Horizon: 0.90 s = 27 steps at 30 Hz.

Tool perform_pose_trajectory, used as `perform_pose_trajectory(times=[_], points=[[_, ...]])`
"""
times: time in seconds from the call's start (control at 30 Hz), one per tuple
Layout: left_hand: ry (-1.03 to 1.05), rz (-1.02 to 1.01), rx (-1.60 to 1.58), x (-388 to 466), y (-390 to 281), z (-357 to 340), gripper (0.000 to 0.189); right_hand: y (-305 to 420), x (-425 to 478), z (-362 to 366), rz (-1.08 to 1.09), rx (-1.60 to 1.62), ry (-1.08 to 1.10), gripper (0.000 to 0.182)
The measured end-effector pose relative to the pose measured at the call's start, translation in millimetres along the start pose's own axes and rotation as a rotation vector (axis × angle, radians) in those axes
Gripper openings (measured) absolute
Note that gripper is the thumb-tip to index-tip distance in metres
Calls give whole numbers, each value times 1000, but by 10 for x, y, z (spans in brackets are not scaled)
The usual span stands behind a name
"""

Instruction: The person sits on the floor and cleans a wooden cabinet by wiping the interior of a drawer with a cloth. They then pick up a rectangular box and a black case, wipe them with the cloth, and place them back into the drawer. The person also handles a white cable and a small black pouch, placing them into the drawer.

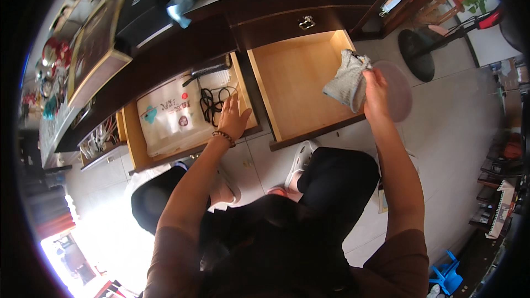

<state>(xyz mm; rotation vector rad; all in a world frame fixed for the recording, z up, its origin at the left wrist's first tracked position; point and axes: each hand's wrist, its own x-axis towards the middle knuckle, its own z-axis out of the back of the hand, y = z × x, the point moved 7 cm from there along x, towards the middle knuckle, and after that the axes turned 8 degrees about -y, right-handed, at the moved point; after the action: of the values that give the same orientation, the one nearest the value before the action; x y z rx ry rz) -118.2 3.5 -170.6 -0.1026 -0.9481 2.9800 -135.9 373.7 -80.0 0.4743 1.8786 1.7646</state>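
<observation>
My right hand (376, 93) holds a bunched grey cloth (348, 80) over the right side of a pulled-out wooden drawer (298, 87). That drawer shows its bare pale bottom. My left hand (234, 120), with a beaded bracelet at the wrist, is spread over the right end of a second pulled-out drawer (134, 132), beside a coiled black cable (211, 105). Whether its fingers touch the cable I cannot tell. A white printed bag (167, 111) fills much of this left drawer. Behind the cable lie a clear plastic package (215, 78) and a dark item.
Above the drawers is a dark wooden cabinet (285, 6) with a cluttered top and a black box (145, 4). A round pinkish translucent object (393, 91) stands right of the open drawer, near a black round base (416, 56). A blue plastic stool (447, 275) is at lower right.
</observation>
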Motion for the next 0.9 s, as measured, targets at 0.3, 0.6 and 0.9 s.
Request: perform_pose_trajectory(times=[0.3,0.6,0.9], points=[[-338,87,104,682,-174,-631,67,-1967,1509,-606,375,-1026,-138,59],[-369,96,28,638,-134,-531,45,-2080,275,-2360,770,-963,279,38],[-375,112,-39,696,-188,-527,43,-2171,-407,-1810,841,-1011,966,32]])
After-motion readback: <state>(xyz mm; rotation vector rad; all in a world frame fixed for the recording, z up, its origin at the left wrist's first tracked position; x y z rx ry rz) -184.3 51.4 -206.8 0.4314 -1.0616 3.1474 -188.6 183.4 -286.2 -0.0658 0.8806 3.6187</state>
